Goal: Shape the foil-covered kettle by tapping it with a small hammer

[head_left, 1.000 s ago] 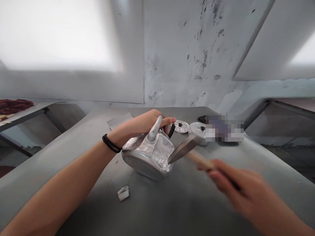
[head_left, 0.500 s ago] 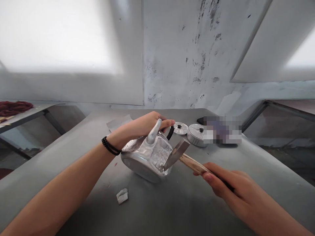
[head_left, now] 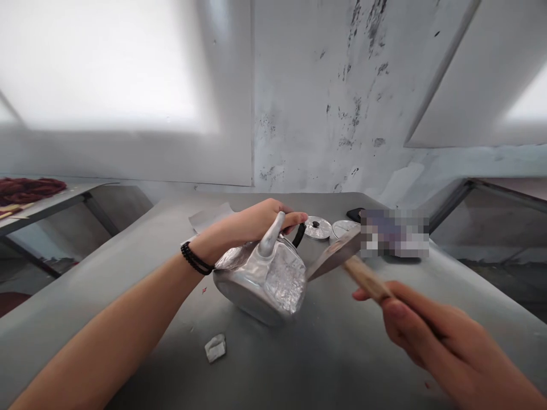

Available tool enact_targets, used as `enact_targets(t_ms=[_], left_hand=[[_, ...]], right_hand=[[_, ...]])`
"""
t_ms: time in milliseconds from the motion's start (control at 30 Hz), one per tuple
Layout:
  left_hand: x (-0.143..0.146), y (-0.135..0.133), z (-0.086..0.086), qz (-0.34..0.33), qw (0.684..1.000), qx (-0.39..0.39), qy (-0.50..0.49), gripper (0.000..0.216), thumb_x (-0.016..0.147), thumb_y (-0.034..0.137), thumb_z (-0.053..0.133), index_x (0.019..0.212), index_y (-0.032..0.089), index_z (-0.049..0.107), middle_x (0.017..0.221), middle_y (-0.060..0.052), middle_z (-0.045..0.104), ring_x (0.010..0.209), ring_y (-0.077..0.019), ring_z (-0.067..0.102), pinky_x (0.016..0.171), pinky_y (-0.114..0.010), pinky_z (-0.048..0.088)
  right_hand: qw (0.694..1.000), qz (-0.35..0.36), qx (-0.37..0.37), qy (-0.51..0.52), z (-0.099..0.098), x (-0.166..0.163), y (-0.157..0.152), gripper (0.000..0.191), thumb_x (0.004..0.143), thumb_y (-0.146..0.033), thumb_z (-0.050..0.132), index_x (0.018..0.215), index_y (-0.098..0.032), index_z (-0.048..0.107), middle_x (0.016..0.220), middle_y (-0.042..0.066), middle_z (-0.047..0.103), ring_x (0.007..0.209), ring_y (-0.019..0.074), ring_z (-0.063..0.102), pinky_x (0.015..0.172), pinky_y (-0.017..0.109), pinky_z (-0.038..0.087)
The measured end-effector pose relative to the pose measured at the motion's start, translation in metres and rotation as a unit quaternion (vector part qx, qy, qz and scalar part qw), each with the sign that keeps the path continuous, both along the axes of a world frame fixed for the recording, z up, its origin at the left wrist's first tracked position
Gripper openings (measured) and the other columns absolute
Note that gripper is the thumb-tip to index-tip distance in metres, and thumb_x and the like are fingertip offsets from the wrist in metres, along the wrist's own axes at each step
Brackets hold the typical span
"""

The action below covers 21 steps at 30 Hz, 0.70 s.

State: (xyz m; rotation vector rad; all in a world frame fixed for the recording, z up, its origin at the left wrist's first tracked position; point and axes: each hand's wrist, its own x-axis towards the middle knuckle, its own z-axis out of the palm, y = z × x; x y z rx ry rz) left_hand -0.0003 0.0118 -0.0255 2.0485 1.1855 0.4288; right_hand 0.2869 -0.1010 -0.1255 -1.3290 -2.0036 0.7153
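Note:
A silver metal kettle lies tilted on the grey table, its spout pointing up and its side facing me dented and crinkled. My left hand is closed at its top beside the black handle, steadying it; most of the fingers are hidden behind the spout. In my right hand is a hammer with a wooden handle. The flat metal hammer head is raised just to the right of the kettle, slightly blurred and apart from the dented side.
Behind the hammer are a round lid with a black knob and a partly hidden silver strainer pot. A crumpled white scrap lies in front, a paper sheet at the back left. A blurred-out object sits at the back right.
My right hand has drawn the hammer back to the right and away from the kettle's side, where its head was touching or very close. My left hand keeps its hold.

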Motion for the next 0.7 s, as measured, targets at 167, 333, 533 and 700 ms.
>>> enact_targets(t_ms=[167, 333, 533, 700], left_hand=[[-0.0002, 0.002, -0.0018, -0.008, 1.0, -0.006, -0.009, 0.051, 0.097, 0.061, 0.057, 0.067, 0.022, 0.042, 0.063, 0.003, 0.03, 0.055, -0.0138, 0.024, 0.057, -0.034, 0.02], [-0.0009, 0.0013, -0.0022, -0.003, 1.0, 0.005, -0.001, 0.052, 0.097, 0.063, 0.055, 0.068, 0.022, 0.043, 0.064, 0.004, 0.031, 0.056, -0.0139, 0.024, 0.057, -0.034, 0.021], [0.002, -0.0028, 0.0025, -0.01, 1.0, -0.012, -0.002, 0.053, 0.098, 0.064, 0.054, 0.068, 0.022, 0.039, 0.066, 0.003, 0.028, 0.057, -0.0141, 0.021, 0.057, -0.034, 0.02], [0.0041, -0.0059, 0.006, 0.008, 1.0, -0.025, 0.008, 0.053, 0.099, 0.064, 0.054, 0.069, 0.023, 0.038, 0.067, 0.003, 0.027, 0.056, -0.0142, 0.021, 0.056, -0.035, 0.018]], right_hand=[[0.997, 0.054, 0.02, -0.047, -0.0006, -0.0051, 0.0007, 0.039, 0.109, -0.052, 0.044, 0.099, -0.027, 0.072, 0.058, -0.004, 0.057, 0.046, 0.0131, 0.054, 0.046, 0.022, 0.042], [0.997, 0.012, 0.064, -0.042, 0.0002, -0.0037, 0.0001, 0.038, 0.11, -0.05, 0.043, 0.106, -0.027, 0.072, 0.057, -0.005, 0.054, 0.044, 0.013, 0.052, 0.044, 0.022, 0.041], [0.995, 0.047, 0.056, -0.074, -0.0028, -0.0031, 0.0007, 0.035, 0.11, -0.046, 0.045, 0.091, -0.027, 0.067, 0.059, -0.004, 0.06, 0.047, 0.0134, 0.056, 0.047, 0.024, 0.04], [0.995, 0.002, 0.086, -0.053, 0.0019, -0.0035, 0.0036, 0.034, 0.111, -0.047, 0.041, 0.096, -0.028, 0.065, 0.055, -0.006, 0.05, 0.042, 0.0124, 0.048, 0.043, 0.024, 0.034]])
